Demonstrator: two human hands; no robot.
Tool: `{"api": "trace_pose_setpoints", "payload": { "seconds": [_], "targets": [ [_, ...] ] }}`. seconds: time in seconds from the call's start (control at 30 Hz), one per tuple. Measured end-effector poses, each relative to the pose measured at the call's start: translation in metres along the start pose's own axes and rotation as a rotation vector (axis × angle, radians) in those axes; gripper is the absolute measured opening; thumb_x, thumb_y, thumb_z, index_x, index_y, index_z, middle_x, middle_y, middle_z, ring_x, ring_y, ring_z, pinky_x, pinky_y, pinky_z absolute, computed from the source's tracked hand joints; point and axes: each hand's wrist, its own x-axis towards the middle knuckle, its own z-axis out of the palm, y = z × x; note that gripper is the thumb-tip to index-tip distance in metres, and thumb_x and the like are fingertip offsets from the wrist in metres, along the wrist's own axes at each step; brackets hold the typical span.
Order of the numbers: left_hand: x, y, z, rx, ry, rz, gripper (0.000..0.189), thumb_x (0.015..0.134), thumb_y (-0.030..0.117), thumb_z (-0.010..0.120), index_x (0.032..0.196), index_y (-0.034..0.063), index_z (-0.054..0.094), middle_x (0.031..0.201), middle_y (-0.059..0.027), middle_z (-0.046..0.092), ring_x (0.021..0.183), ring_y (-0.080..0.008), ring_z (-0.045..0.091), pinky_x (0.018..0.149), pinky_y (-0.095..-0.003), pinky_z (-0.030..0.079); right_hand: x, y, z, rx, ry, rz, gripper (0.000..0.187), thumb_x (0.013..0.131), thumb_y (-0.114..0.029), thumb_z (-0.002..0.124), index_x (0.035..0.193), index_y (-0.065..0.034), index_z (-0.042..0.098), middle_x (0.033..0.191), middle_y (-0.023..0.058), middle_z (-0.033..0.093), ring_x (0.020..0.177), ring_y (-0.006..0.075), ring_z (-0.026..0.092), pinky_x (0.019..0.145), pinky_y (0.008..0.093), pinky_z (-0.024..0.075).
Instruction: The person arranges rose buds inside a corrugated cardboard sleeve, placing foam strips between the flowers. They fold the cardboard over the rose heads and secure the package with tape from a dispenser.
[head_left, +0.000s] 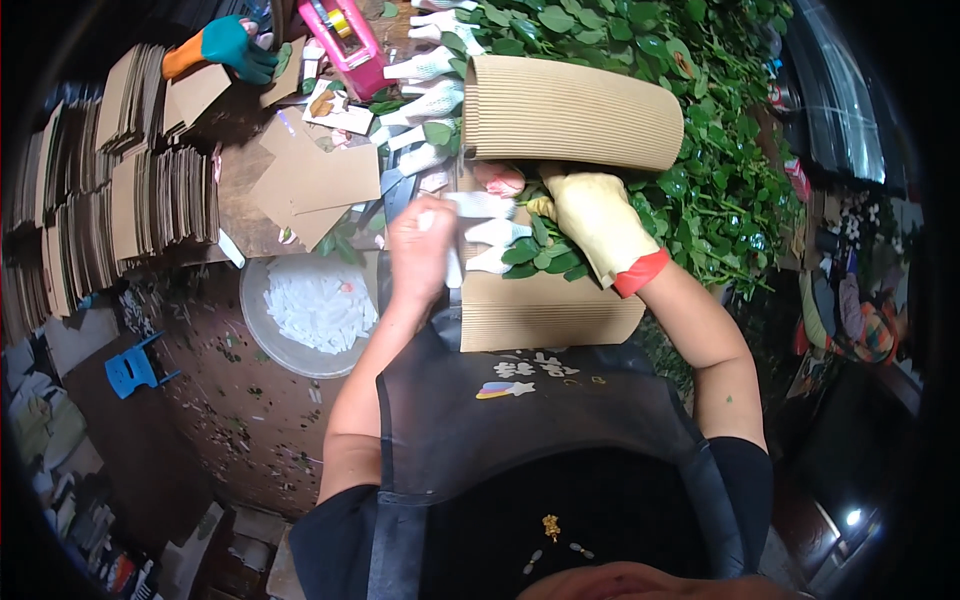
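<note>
A sheet of corrugated cardboard (551, 311) lies before me, its far part (574, 112) curled up. On it rest several rose heads in white mesh sleeves (496, 232), with leafy stems to the right. A bare pink rose (501, 181) lies just above them. My left hand (424, 240), bare and closed into a fist, is at the sleeves' left ends; something small and white shows in it. My right hand (596, 217), in a cream glove with a red cuff, reaches under the curled cardboard beside the pink rose; its fingertips are partly hidden, so its hold is unclear.
Leafy rose stems (697, 165) heap at the right. Further sleeved roses (427, 105) line the back, near a pink tape dispenser (349, 45). Cardboard pieces (330, 176) and cardboard stacks (161, 202) lie left, a basin of white sleeves (319, 307) below. A co-worker's gloved hand (236, 51) is at upper left.
</note>
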Motion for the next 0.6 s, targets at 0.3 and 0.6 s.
{"api": "trace_pose_setpoints", "payload": {
  "seconds": [0.3, 0.6],
  "targets": [
    [-0.002, 0.016, -0.043, 0.608, -0.156, 0.033, 0.021, 0.097, 0.015, 0.073, 0.085, 0.0014, 0.062, 0.087, -0.0049, 0.075, 0.077, -0.0092, 0.065, 0.071, -0.0270, 0.052, -0.051, -0.006, -0.069, 0.291, 0.066, -0.228, 0.022, 0.103, -0.030, 0.066, 0.106, -0.0092, 0.070, 0.078, 0.0152, 0.073, 0.074, 0.0360, 0.073, 0.070, 0.0483, 0.0572],
    [-0.001, 0.002, -0.015, 0.454, -0.357, -0.186, 0.029, 0.098, 0.032, 0.078, 0.094, 0.0035, 0.073, 0.084, -0.0010, 0.072, 0.075, -0.0062, 0.061, 0.067, -0.0265, 0.049, -0.029, -0.022, -0.029, -0.241, -0.015, -0.379, 0.017, 0.095, -0.018, 0.068, 0.101, -0.0026, 0.064, 0.074, 0.0144, 0.069, 0.062, 0.0327, 0.070, 0.061, 0.0428, 0.0555]
  ]
}}
